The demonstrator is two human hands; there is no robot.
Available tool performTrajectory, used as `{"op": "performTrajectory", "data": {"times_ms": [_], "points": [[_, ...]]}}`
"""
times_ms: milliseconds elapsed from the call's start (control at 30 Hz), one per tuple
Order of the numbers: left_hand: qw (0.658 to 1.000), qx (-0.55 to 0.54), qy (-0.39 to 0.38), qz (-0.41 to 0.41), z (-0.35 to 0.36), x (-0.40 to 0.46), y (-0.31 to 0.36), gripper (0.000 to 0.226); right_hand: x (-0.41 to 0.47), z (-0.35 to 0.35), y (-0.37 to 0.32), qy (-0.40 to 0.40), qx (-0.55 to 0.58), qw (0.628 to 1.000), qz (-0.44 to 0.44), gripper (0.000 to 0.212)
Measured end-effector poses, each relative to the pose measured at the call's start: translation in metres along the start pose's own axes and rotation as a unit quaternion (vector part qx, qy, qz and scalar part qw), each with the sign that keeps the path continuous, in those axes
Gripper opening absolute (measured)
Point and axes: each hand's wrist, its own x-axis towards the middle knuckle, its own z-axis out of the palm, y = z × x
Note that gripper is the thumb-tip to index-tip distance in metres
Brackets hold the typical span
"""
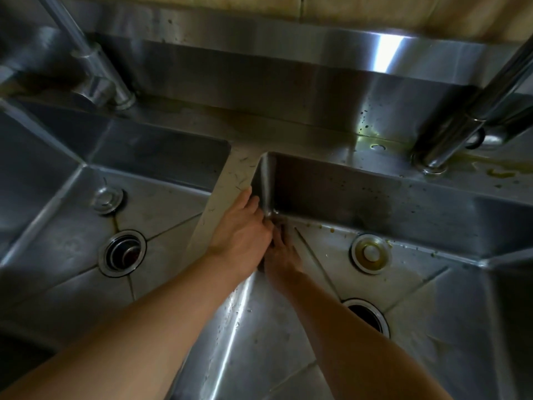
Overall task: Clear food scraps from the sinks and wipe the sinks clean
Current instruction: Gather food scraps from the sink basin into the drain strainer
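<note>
Reached both hands, left hand (240,232) flat-fingered, right hand (281,255) grip untellable, into right sink's (432,327) far-left corner, scraps (326,226) scattered near; risked pushing bits down the open drain (366,314).

Steel desk (230,180) with two sinks.
Strewn with scraps (240,168) on divider; yellow puddle (499,173) by right tap (450,140).
</note>
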Motion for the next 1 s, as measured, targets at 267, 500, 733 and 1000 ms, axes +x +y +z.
{"op": "performTrajectory", "data": {"times_ms": [267, 500, 733, 1000], "points": [[1.0, -0.012, -0.012, -0.006, -0.005, -0.002, -0.002, 0.037, -0.073, 0.008, 0.037, 0.022, -0.067, 0.977, 0.202, 0.051], [0.999, -0.039, -0.034, 0.003, -0.001, -0.001, 0.021, 0.042, -0.129, -0.014, 0.064, 0.021, -0.027, 0.969, 0.246, 0.041], [0.973, -0.207, -0.097, -0.002, 0.037, 0.02, 0.079, 0.038, -0.059, -0.075, 0.067, 0.094, -0.058, 0.992, 0.064, 0.061], [0.942, -0.244, -0.229, 0.011, 0.077, 0.031, 0.103, 0.063, -0.014, -0.063, 0.089, 0.047, -0.197, 0.979, -0.02, 0.061]]}}
